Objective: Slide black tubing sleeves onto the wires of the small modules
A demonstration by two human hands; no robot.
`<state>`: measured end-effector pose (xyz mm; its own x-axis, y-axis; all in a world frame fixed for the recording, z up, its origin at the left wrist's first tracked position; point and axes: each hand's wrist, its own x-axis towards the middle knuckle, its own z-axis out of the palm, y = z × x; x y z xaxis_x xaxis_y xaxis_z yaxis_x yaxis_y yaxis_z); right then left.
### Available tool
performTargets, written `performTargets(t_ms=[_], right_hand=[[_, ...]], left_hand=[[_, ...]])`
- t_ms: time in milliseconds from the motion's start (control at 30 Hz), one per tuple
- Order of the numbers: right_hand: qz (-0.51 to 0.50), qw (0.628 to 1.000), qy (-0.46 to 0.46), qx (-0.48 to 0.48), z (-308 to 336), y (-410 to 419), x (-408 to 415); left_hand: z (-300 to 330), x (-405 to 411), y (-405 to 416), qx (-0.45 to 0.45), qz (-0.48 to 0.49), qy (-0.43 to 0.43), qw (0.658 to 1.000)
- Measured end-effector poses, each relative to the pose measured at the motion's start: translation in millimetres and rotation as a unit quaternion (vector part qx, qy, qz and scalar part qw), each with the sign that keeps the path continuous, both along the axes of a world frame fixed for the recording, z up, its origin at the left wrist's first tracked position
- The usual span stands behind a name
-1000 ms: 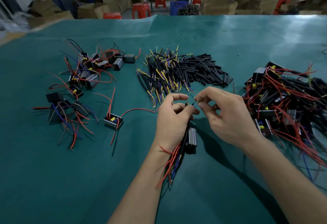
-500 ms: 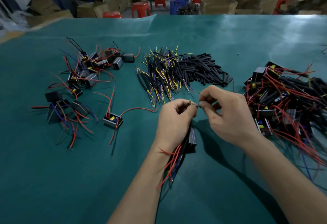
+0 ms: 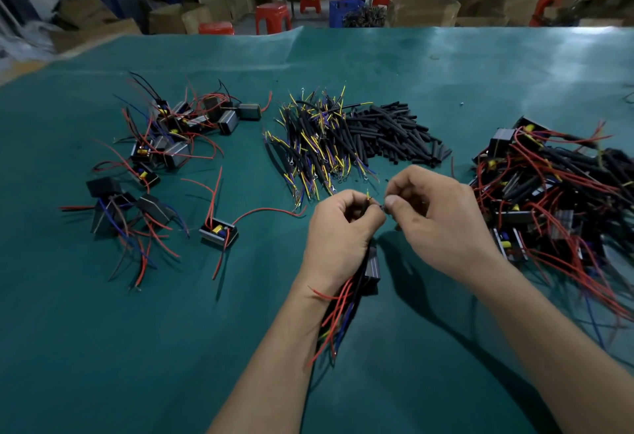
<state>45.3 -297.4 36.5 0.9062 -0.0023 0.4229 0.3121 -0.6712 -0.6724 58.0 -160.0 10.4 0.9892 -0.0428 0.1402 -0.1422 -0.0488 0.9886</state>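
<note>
My left hand (image 3: 338, 231) grips a small grey module (image 3: 372, 267) by its wires; the module hangs below my palm, and red, blue and black leads (image 3: 338, 323) trail along my wrist. A yellow wire tip (image 3: 368, 195) sticks up from between my left thumb and forefinger. My right hand (image 3: 435, 221) pinches a short black tubing sleeve (image 3: 383, 207) right next to that tip. Whether the sleeve is on the wire is hidden by my fingers. A heap of loose black sleeves (image 3: 394, 133) lies just beyond my hands.
Everything rests on a green table mat (image 3: 446, 66). Sleeved yellow and blue wires (image 3: 319, 145) are piled at the centre. Modules with red leads lie at the left (image 3: 171, 138), one alone (image 3: 219, 233), and a big tangle at the right (image 3: 555, 193). Boxes and red stools stand behind.
My left fingers have curled tighter around the wires, and my right hand has closed in until its fingertips almost touch my left thumb. The module still hangs in the same place.
</note>
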Motion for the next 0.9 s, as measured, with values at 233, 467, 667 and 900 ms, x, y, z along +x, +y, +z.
performTargets(t_ms=[233,467,667,900], right_hand=[[0.004,0.928,0.198,0.316,1.8,6.3,1.9],[0.047,0.921,0.219,0.319,8.2,-5.0,1.5],[0.002,0.917,0.208,0.34,4.6,1.7,2.5],[0.028,0.884,0.253,0.392,1.2,-0.2,3.0]], left_hand=[[-2.6,-0.7,1.3,0.002,0.004,-0.032,0.999],[-2.1,-1.6,1.5,0.007,0.003,-0.036,0.999],[-1.8,-1.9,0.1,0.015,-0.002,-0.032,0.999],[-2.6,-2.3,1.3,0.014,0.002,-0.026,1.0]])
